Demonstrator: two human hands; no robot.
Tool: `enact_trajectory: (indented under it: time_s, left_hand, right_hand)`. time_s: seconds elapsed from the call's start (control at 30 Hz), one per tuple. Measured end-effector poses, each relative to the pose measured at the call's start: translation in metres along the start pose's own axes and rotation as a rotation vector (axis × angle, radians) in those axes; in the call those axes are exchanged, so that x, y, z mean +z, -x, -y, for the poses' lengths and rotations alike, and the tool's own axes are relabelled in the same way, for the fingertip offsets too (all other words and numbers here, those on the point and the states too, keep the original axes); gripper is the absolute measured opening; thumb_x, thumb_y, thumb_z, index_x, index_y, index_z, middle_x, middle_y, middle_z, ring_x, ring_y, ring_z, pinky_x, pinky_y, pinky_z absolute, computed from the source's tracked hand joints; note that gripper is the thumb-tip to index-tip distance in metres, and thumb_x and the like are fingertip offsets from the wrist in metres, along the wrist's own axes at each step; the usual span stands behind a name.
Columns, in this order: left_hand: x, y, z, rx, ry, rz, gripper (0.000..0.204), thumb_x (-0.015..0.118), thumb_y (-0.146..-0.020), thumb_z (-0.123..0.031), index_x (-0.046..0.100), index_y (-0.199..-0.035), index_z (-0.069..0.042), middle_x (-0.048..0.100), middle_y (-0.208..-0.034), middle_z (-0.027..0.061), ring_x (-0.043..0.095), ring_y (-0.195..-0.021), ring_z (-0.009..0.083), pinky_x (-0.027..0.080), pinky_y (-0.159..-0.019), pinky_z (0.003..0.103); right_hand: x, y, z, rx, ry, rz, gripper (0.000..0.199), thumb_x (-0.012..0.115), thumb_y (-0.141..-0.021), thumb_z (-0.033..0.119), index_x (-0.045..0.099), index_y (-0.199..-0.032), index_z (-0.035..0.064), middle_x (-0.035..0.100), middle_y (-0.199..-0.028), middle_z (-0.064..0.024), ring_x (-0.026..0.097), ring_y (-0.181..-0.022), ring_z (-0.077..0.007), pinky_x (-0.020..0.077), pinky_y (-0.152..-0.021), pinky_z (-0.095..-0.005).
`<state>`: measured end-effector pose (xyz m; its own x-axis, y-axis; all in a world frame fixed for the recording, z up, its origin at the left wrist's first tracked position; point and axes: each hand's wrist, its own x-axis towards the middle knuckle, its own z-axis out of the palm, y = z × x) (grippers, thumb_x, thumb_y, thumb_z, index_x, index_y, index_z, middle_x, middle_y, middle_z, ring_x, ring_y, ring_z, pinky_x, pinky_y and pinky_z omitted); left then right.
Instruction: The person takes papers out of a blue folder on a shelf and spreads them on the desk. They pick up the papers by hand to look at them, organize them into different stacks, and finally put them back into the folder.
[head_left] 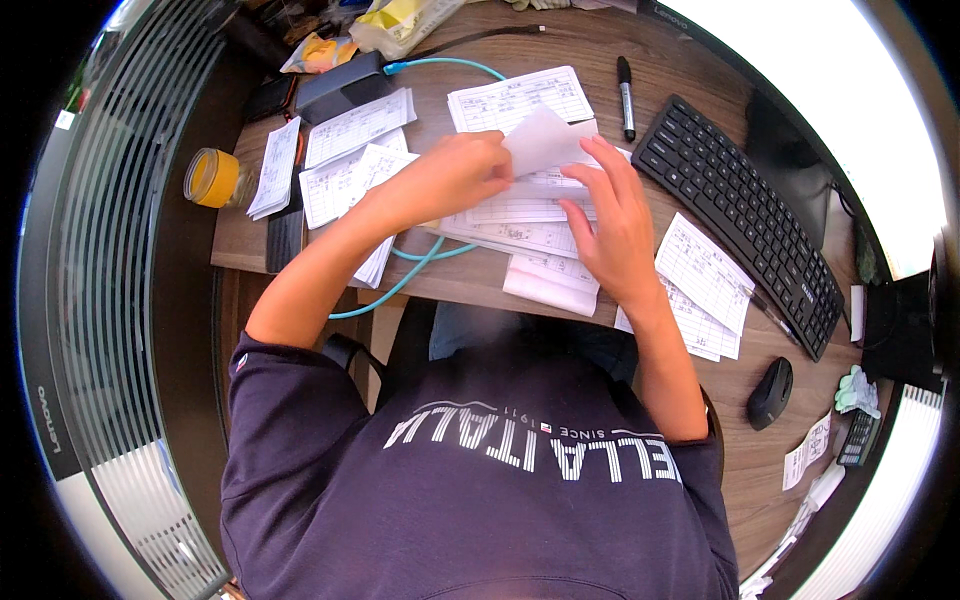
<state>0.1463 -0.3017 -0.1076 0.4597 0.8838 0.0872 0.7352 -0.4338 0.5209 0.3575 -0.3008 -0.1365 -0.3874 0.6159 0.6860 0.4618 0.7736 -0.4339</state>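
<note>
A pale, mostly blank paper slip [545, 143] is raised over the desk, its left edge pinched in the curled fingers of my left hand [465, 170]. My right hand [615, 215] is at the slip's right side with thumb and fingers apart; whether a fingertip touches the paper is unclear. Beneath both hands lies an overlapping pile of printed forms [530, 236] with handwriting. Another stack of forms [525, 97] sits just beyond the slip. A pinkish folded sheet [550, 285] lies at the desk's near edge.
More form stacks [355, 130] lie at left, beside a dark box [342, 88] and a yellow-lidded jar [213, 178]. A teal cable [410, 272] loops under the papers. At right are a marker [626, 98], a keyboard [745, 210], loose forms [703, 272] and a mouse [770, 393].
</note>
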Motion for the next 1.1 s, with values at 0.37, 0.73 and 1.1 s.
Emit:
enact_trajectory:
  time_s: [0.37,0.73,1.1]
  left_hand:
    - [0.007,0.0,0.024,-0.176,0.325,0.045,0.015,0.07,-0.072,-0.013,0.059,-0.073,-0.003,0.056,-0.073,0.0053,0.054,-0.073,0.015,0.043,-0.065,0.029]
    - [-0.065,0.014,-0.003,-0.095,-0.031,-0.672,0.011,0.06,-0.085,-0.01,0.053,-0.09,-0.003,0.064,-0.079,0.0083,0.062,-0.077,0.0136,0.047,-0.064,0.025]
    - [-0.046,0.021,-0.036,0.026,-0.304,-0.706,0.01,0.059,-0.084,-0.005,0.053,-0.091,-0.002,0.06,-0.08,0.015,0.063,-0.072,0.0284,0.048,-0.062,0.03]
  right_hand:
    - [0.007,0.031,0.018,0.083,0.289,0.064,0.027,0.065,-0.068,0.006,0.067,-0.095,0.0104,0.044,-0.129,-0.0095,0.034,-0.121,-0.0254,0.0226,-0.098,-0.0406]
    - [0.012,0.039,0.011,0.067,0.246,0.169,0.018,0.057,-0.073,0.005,0.066,-0.089,0.0046,0.051,-0.121,-0.0145,0.043,-0.118,-0.0268,0.0245,-0.098,-0.047]
    - [0.011,0.041,0.007,0.063,0.203,0.178,0.022,0.057,-0.072,0.004,0.065,-0.092,0.0033,0.053,-0.117,-0.0157,0.044,-0.117,-0.0286,0.026,-0.098,-0.0459]
